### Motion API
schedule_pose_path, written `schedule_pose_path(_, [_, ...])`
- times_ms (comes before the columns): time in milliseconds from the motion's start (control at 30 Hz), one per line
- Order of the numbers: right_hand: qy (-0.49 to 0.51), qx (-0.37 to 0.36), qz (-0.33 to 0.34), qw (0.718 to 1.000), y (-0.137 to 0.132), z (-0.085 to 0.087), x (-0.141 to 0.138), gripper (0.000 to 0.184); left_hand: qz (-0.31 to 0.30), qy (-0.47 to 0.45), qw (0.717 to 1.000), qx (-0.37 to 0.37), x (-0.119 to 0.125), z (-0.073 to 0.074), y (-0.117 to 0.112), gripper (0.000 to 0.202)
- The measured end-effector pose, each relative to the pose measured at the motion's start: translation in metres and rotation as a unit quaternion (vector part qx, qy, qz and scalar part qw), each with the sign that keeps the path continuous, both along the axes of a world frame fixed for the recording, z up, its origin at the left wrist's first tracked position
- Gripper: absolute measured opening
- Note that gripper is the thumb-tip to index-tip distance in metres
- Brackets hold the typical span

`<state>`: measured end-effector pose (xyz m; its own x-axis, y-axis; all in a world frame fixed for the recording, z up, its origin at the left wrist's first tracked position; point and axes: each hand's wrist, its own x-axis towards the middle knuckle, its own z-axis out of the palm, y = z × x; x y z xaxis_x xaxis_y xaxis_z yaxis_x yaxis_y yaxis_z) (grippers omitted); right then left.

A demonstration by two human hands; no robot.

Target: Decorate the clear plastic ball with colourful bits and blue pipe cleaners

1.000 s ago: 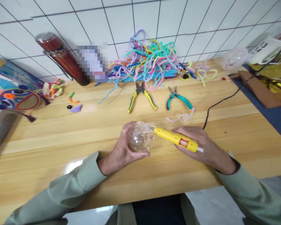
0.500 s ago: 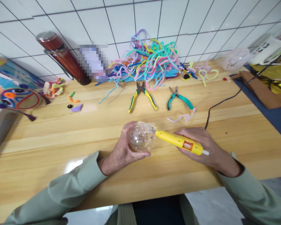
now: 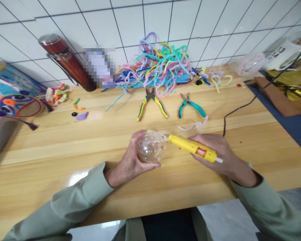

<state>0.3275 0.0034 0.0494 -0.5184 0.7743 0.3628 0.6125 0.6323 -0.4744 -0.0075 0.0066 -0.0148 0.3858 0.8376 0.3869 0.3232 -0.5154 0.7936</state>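
Observation:
My left hand (image 3: 126, 160) is wrapped round a clear plastic ball (image 3: 151, 150) with small coloured bits inside, held just above the wooden table (image 3: 65, 147). My right hand (image 3: 222, 155) grips a yellow glue gun (image 3: 193, 148). Its metal tip points left and sits at the ball's upper right side. A black cord (image 3: 243, 107) runs from behind my right hand toward the far right.
A heap of coloured pipe cleaners (image 3: 160, 67) lies against the tiled wall. In front of it are yellow-green pliers (image 3: 152, 103), teal pliers (image 3: 190, 105) and a loose pale pipe cleaner (image 3: 195, 125). A red flask (image 3: 65, 62) leans at back left. Craft pieces (image 3: 17, 103) lie far left.
The glue gun's tip has shifted slightly up and right along the ball's top edge. My left hand and the ball have stayed in place.

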Motion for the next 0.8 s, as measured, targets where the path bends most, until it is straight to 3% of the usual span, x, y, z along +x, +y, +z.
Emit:
schedule_pose_path(100, [-0.037, 0.059, -0.133, 0.989, 0.009, -0.008, 0.038, 0.03, 0.005, 0.005, 1.0, 0.014, 0.0, -0.002, 0.0, 0.109])
schedule_pose_path(200, [-0.13, 0.093, -0.24, 0.957, 0.025, -0.026, 0.093, 0.04, 0.01, 0.005, 0.999, 0.045, 0.0, -0.006, 0.001, 0.108])
schedule_pose_path(300, [-0.227, 0.054, -0.314, 0.92, 0.036, -0.046, 0.139, 0.04, 0.014, 0.006, 0.998, 0.065, 0.002, -0.01, 0.003, 0.109])
schedule_pose_path(400, [-0.266, 0.019, -0.358, 0.895, 0.036, -0.053, 0.154, 0.036, 0.013, -0.002, 0.997, 0.075, 0.005, -0.012, 0.003, 0.109])
schedule_pose_path(500, [-0.194, 0.078, -0.376, 0.903, 0.024, -0.037, 0.131, 0.023, -0.001, -0.011, 0.995, 0.096, 0.008, -0.012, 0.003, 0.112])
schedule_pose_path(567, [-0.071, 0.106, -0.374, 0.919, 0.012, -0.018, 0.096, 0.018, -0.004, -0.003, 0.994, 0.109, 0.009, -0.011, 0.002, 0.113])
schedule_pose_path(600, [-0.006, 0.077, -0.356, 0.931, 0.007, -0.009, 0.073, 0.016, -0.002, 0.004, 0.993, 0.115, 0.009, -0.011, 0.001, 0.113])
schedule_pose_path(667, [0.1, -0.09, -0.257, 0.957, 0.0, 0.005, 0.023, 0.009, 0.002, 0.017, 0.991, 0.133, 0.009, -0.009, -0.001, 0.111])
schedule_pose_path(733, [0.148, -0.233, -0.169, 0.946, -0.001, 0.01, -0.023, 0.012, 0.004, 0.032, 0.987, 0.155, 0.007, -0.007, -0.003, 0.105])
schedule_pose_path(800, [0.191, -0.311, -0.154, 0.918, 0.003, 0.005, -0.056, 0.019, 0.007, 0.046, 0.984, 0.172, 0.006, -0.007, -0.004, 0.1])
